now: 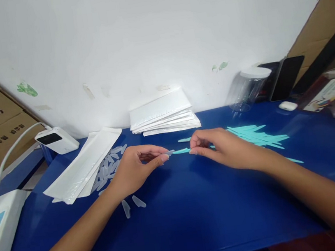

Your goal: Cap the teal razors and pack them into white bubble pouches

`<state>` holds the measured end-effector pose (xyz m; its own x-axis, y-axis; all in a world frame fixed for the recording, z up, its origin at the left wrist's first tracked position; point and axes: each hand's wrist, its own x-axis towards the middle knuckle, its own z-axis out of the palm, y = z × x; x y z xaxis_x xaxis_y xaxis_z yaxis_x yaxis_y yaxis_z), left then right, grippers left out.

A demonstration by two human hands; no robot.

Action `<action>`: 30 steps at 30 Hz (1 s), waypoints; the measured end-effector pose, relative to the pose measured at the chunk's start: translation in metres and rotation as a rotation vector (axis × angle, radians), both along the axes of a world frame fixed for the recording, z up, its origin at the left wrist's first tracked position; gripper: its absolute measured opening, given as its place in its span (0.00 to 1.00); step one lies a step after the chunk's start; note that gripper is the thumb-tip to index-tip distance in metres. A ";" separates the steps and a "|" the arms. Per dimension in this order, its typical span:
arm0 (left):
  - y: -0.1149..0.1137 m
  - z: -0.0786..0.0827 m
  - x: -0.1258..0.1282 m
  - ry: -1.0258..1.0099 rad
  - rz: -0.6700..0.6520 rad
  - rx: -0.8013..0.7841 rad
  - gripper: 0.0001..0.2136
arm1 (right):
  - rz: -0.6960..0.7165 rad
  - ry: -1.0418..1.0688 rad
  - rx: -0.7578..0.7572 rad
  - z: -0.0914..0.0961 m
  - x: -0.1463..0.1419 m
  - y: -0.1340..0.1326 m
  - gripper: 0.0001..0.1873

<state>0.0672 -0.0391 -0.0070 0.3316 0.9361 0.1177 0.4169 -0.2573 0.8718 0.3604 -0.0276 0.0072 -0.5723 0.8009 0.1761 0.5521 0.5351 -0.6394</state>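
Observation:
In front of me, my left hand (139, 167) pinches a small translucent blade cap (170, 153) between thumb and fingertips. My right hand (217, 145) grips a turquoise eyebrow razor (182, 151), its tip pointing left and meeting the cap; whether it sits inside cannot be made out. Behind the right fingers lies another turquoise razor (183, 140). A fanned pile of turquoise razors (259, 135) is spread to the right of that hand. Beside my left hand rests a heap of translucent caps (106, 169), with two loose caps (138, 201) nearer to me.
White padded envelopes (85, 164) lie at left, with a stack of more envelopes (162, 111) against the wall. A white power bank (56, 140) and a power strip (4, 231) stand left. At right are a clear jar (248, 89), a phone (287, 78) and a bottle (327, 88).

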 end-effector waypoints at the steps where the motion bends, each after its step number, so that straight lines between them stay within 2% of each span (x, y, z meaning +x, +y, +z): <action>1: 0.001 0.000 0.000 -0.003 0.001 -0.001 0.14 | 0.000 0.002 -0.002 0.000 0.000 0.000 0.09; 11: 0.001 -0.003 0.002 -0.029 -0.033 -0.013 0.11 | 0.011 -0.005 -0.010 -0.006 0.000 -0.001 0.09; 22: 0.001 -0.003 0.001 -0.038 -0.028 -0.032 0.10 | -0.002 -0.018 0.007 -0.005 0.004 -0.001 0.10; 30: -0.011 0.001 0.015 0.002 -0.027 -0.013 0.10 | 0.006 0.055 -0.004 -0.011 -0.014 -0.012 0.08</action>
<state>0.0827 -0.0502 -0.0062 0.3571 0.9281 0.1051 0.4116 -0.2574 0.8743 0.3460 -0.0396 -0.0041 -0.5666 0.7982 0.2043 0.5129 0.5357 -0.6708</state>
